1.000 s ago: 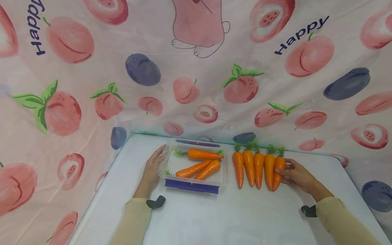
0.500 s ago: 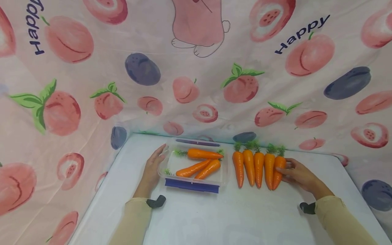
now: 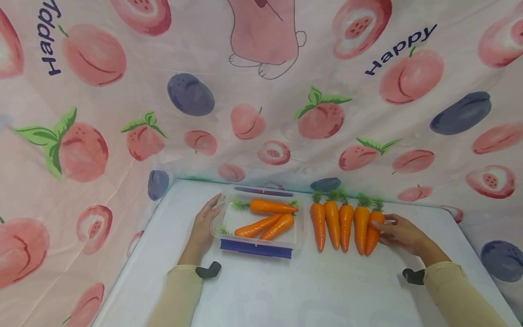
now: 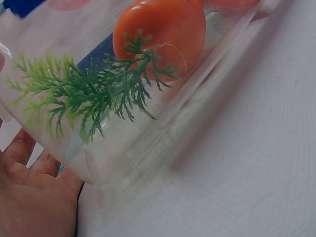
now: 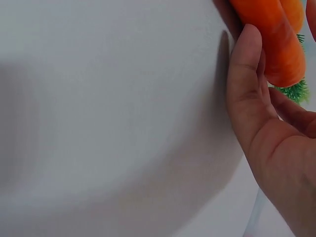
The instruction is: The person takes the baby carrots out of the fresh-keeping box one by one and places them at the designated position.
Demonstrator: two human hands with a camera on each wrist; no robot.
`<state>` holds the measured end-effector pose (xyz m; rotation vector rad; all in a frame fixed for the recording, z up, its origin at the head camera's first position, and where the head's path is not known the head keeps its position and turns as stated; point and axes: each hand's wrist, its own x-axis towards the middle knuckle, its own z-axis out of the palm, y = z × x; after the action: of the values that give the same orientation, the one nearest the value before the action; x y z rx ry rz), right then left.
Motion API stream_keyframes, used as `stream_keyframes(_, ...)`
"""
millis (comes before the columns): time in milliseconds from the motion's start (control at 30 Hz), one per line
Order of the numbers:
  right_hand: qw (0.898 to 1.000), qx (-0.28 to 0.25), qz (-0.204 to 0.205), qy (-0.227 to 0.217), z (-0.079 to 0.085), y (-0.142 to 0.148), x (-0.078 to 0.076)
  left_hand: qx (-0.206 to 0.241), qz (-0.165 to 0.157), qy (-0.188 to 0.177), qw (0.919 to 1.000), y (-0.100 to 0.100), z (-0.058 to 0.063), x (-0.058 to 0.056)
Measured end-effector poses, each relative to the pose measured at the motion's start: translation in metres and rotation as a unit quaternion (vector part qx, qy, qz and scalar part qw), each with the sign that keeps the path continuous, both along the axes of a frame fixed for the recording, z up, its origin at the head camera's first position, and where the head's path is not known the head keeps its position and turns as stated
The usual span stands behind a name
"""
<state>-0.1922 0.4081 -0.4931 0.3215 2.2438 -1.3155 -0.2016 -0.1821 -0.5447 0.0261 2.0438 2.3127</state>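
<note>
Three carrots (image 3: 269,206) in clear box (image 3: 239,219)

Soft, even light fills the head view; the right wrist view is dimmer, a blurry shadow (image 5: 163,195) crossing its lower half (the carrot (image 4: 170,24) at the left wrist view's top glints).

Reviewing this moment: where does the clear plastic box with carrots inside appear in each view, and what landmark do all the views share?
Head: the clear box is centred left to right, below mid-height, by the left hand.
Left wrist: it fills the upper left, cut off by the frame.
Right wrist: not in it.
Shared landmark: white tabletop.
</note>
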Motion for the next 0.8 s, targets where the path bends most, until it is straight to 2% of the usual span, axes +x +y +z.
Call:
stream_keyframes(333, 1.000, 0.005, -0.005, -0.004, 0.007, 0.006, 0.005, 0.002, 0.003, -0.014, 0.9999, 0.001, -0.002, -0.001)
stream_keyframes(567, 0.999, 0.043, 0.026, 0.017, 0.016, 0.011, 0.006, 0.019, 0.001, -0.016, 0.9997, 0.001, -0.001, -0.001)
stream_keyframes(800, 0.998, 0.046, 0.024, 0.027, 0.021, 0.008, 0.005, 0.007, 0.005, -0.023, 0.9997, 0.002, 0.001, 0.000)
